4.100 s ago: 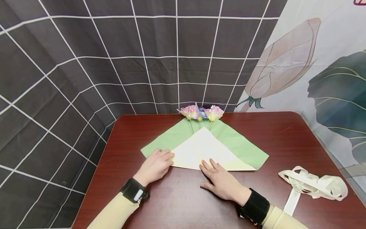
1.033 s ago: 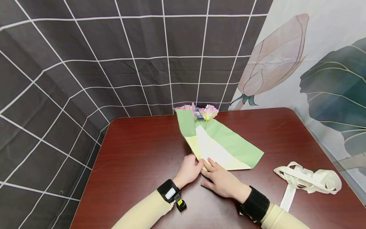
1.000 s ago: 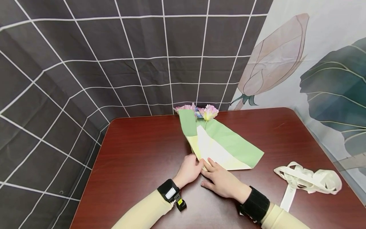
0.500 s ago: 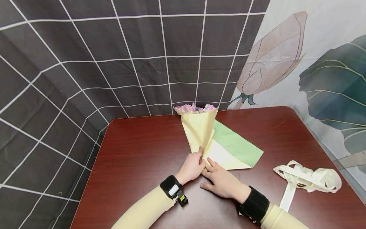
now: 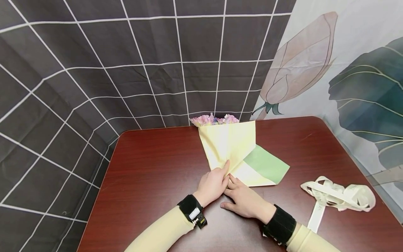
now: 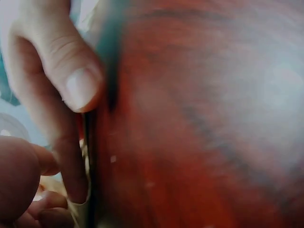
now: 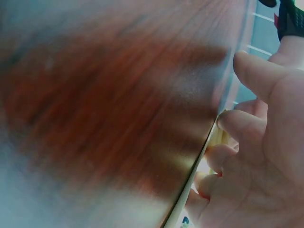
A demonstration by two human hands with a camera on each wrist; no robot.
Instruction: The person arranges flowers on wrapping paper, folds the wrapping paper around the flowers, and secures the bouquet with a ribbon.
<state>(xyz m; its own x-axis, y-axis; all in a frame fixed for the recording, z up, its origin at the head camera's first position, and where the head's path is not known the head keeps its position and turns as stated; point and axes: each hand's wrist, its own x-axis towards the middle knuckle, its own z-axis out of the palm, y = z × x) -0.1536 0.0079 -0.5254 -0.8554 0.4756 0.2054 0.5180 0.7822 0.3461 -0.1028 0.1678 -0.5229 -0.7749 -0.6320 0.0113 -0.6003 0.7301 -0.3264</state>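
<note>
Head view: paper (image 5: 225, 145) lies folded on the tabletop (image 5: 157, 164), toward the middle, its upper edge close to the tabletop's far edge
Paper: yellow side turned up over the left part, narrowing toward a point at the hands; a green wedge shows at the right, with a whitish patch between green and yellow
Flowers (image 5: 203, 120): pink heads with a touch of violet-blue, just beyond the paper's upper edge; their stems are hidden behind the fold
Left hand (image 5: 211, 185): pinches the paper at its narrow lower end, one finger laid straight along the yellow side
Right hand (image 5: 247, 200): fingers fairly straight, tips resting on the paper's lower edge right beside the left hand; thumb spread away from them, off the paper
Straps (image 5: 190, 209): black, one round each wrist, next to pale yellow sleeves (image 5: 160, 231)
Ribbon (image 5: 343, 197): off-white loose loops at the right of the tabletop, well apart from the paper; one flat end reaches toward the right sleeve
Left wrist view: fingers close up and blurred, a thin edge of paper against them
Right wrist view: fingertips along the paper's edge, thumb clear of it
Backdrop: grey cloth (image 5: 151, 82) with white grid lines; at right, a white cloth (image 5: 310, 99) printed with a pink bud and a dark green leaf
</note>
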